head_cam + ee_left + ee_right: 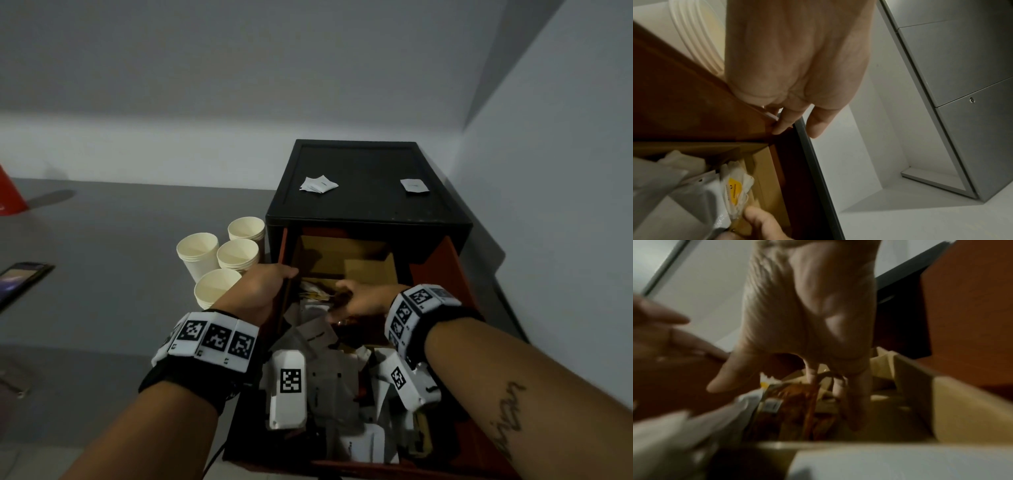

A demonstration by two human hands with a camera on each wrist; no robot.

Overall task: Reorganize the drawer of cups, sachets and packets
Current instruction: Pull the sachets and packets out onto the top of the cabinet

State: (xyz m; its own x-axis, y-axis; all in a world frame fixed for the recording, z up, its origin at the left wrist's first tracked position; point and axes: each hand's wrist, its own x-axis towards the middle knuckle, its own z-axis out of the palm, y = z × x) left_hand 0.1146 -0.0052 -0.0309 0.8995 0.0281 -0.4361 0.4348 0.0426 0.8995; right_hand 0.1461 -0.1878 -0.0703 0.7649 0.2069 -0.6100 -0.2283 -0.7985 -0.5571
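Mid-sort: left hand [263, 284] grips drawer [442, 270] side; right hand [363, 298] digs into brown sachets [793, 412], grasp unclear. Next: lift them out.

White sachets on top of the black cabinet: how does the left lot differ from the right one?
The left white sachets seem to be several overlapping, splayed; the right white sachet looks single and squarish. The left white sachets lie left of centre on the black cabinet; the right white sachet sits close to its right edge. Both are white, flat, outside the drawer.
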